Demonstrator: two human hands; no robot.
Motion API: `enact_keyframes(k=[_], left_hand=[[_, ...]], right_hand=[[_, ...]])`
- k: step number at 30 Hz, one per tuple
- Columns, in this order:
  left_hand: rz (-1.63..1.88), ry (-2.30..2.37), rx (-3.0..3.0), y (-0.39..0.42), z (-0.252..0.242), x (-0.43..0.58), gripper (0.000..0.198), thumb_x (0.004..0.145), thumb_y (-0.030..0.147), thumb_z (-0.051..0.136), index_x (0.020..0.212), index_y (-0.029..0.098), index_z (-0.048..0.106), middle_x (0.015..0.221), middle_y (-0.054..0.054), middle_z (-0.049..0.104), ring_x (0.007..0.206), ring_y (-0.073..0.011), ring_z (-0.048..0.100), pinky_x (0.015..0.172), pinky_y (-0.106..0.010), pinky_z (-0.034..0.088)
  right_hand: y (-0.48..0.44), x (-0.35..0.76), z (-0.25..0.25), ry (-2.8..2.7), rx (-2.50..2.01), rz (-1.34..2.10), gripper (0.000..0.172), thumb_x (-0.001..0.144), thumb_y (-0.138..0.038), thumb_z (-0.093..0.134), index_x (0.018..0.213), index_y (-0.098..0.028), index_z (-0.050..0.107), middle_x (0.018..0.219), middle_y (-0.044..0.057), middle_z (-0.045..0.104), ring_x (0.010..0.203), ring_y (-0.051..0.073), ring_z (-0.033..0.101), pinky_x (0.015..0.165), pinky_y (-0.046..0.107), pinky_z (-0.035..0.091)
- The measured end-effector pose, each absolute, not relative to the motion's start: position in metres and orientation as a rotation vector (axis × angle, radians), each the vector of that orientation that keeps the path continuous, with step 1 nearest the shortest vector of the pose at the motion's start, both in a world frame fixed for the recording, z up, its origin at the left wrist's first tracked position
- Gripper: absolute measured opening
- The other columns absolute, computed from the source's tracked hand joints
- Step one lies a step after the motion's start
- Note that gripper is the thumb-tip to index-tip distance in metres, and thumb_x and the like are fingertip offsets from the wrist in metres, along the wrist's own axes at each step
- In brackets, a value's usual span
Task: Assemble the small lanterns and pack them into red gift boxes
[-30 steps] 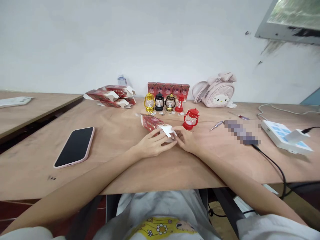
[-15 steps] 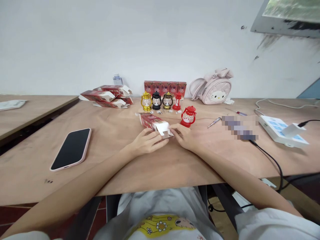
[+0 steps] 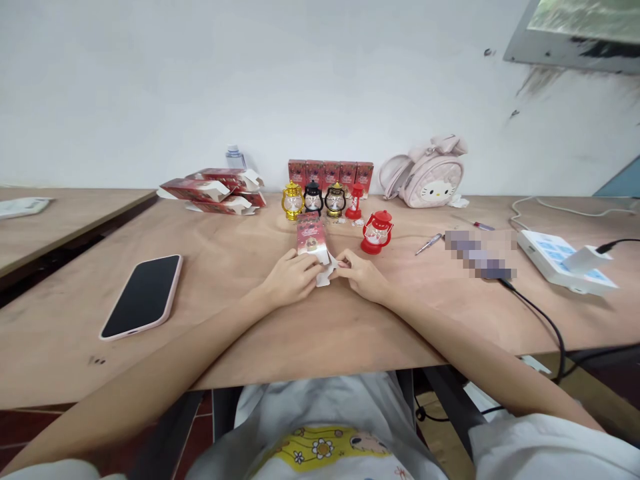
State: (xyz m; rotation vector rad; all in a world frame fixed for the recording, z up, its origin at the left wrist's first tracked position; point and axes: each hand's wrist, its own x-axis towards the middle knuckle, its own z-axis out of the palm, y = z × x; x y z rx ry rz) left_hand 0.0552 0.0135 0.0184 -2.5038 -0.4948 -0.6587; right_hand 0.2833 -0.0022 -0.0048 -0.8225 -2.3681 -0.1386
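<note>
Pixelated patch (image 3: 480, 255) masks item — box (image 3: 311, 237) near end behind left hand (image 3: 290, 279).

Small packing workroom: plain plywood tables (image 3: 210, 267) against a bare white wall (image 3: 250, 80), stacked product cartons (image 3: 213, 190), sample toy lanterns (image 3: 325, 200) were present.

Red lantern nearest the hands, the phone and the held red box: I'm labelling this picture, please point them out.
red lantern (image 3: 377, 233): head view, on its glass body.
phone (image 3: 143, 293): head view, middle of its dark screen.
red box (image 3: 311, 238): head view, on its printed top face.
</note>
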Motion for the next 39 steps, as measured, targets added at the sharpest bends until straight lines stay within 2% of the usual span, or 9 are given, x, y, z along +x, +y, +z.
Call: enact_keyframes(k=[2, 5, 10, 17, 20, 25, 29, 34, 39], left_hand=[[-0.626, -0.528, -2.533, 0.015, 0.017, 0.055, 0.017, 0.088, 0.017, 0.046, 0.091, 0.016, 0.062, 0.094, -0.007, 0.068, 0.080, -0.0177, 0.061, 0.069, -0.033, 0.034], [-0.612, -0.519, -2.606, 0.013, 0.019, 0.053, 0.023, 0.088, 0.021, 0.047, 0.105, 0.016, 0.062, 0.105, -0.009, 0.068, 0.090, -0.0194, 0.062, 0.075, -0.034, 0.036], [-0.609, -0.364, -2.604, 0.013, 0.028, 0.042, 0.034, 0.088, 0.032, 0.053, 0.119, 0.018, 0.058, 0.118, -0.010, 0.067, 0.107, -0.0239, 0.058, 0.093, -0.040, 0.033], [-0.701, -0.419, -2.564, 0.015, 0.030, 0.041, 0.056, 0.086, 0.040, 0.055, 0.137, 0.017, 0.044, 0.135, -0.015, 0.057, 0.127, -0.0296, 0.048, 0.106, -0.045, 0.025], [-0.684, -0.451, -2.585, 0.014, 0.026, 0.047, 0.060, 0.087, 0.045, 0.053, 0.139, 0.016, 0.041, 0.132, -0.017, 0.059, 0.123, -0.0292, 0.052, 0.104, -0.045, 0.026], [-0.695, -0.498, -2.550, 0.012, 0.026, 0.050, 0.049, 0.085, 0.044, 0.055, 0.124, 0.015, 0.053, 0.112, -0.014, 0.067, 0.102, -0.0273, 0.060, 0.089, -0.041, 0.036], [-0.797, -0.576, -2.477, 0.012, 0.028, 0.046, 0.049, 0.081, 0.044, 0.058, 0.120, 0.014, 0.054, 0.107, -0.015, 0.066, 0.095, -0.0273, 0.059, 0.081, -0.040, 0.038], [-0.865, -0.604, -2.459, 0.014, 0.027, 0.043, 0.054, 0.078, 0.043, 0.061, 0.124, 0.017, 0.054, 0.110, -0.015, 0.063, 0.096, -0.0282, 0.057, 0.081, -0.041, 0.038], [-0.895, -0.586, -2.410, 0.012, 0.026, 0.044, 0.051, 0.076, 0.043, 0.062, 0.121, 0.018, 0.057, 0.108, -0.015, 0.064, 0.094, -0.0286, 0.057, 0.078, -0.041, 0.038]], right_hand=[[-0.001, 0.284, -0.006, -2.357, -0.812, -0.137, 0.039, 0.086, 0.001, 0.038, 0.089, -0.022, 0.069, 0.098, 0.005, 0.053, 0.084, 0.012, 0.055, 0.071, 0.022, 0.048], [0.002, 0.286, -0.006, -2.317, -0.795, -0.123, 0.038, 0.087, 0.001, 0.037, 0.085, -0.020, 0.068, 0.099, 0.006, 0.053, 0.088, 0.013, 0.056, 0.074, 0.024, 0.050], [0.002, 0.288, -0.003, -2.255, -0.745, -0.125, 0.036, 0.091, -0.005, 0.037, 0.077, -0.020, 0.067, 0.102, 0.007, 0.058, 0.093, 0.015, 0.057, 0.079, 0.027, 0.052], [-0.004, 0.281, 0.002, -2.248, -0.741, -0.284, 0.035, 0.096, -0.015, 0.040, 0.073, -0.022, 0.066, 0.100, 0.007, 0.065, 0.078, 0.017, 0.054, 0.067, 0.031, 0.049], [-0.006, 0.279, 0.003, -2.248, -0.723, -0.290, 0.035, 0.094, -0.013, 0.039, 0.077, -0.023, 0.067, 0.103, 0.008, 0.064, 0.082, 0.018, 0.056, 0.071, 0.034, 0.051], [-0.009, 0.278, 0.002, -2.194, -0.649, -0.211, 0.029, 0.088, -0.010, 0.042, 0.092, -0.021, 0.068, 0.118, 0.012, 0.055, 0.095, 0.019, 0.058, 0.083, 0.038, 0.054], [-0.012, 0.276, 0.005, -2.171, -0.668, -0.140, 0.022, 0.088, -0.015, 0.047, 0.095, -0.017, 0.068, 0.120, 0.015, 0.053, 0.104, 0.022, 0.058, 0.087, 0.038, 0.053], [-0.011, 0.273, 0.008, -2.174, -0.806, 0.148, 0.022, 0.095, -0.021, 0.044, 0.100, -0.021, 0.066, 0.098, 0.007, 0.068, 0.090, 0.019, 0.064, 0.083, 0.034, 0.052], [-0.011, 0.272, 0.008, -2.083, -0.870, 0.441, 0.022, 0.096, -0.026, 0.045, 0.099, -0.021, 0.067, 0.099, 0.005, 0.072, 0.088, 0.017, 0.067, 0.077, 0.029, 0.052]])
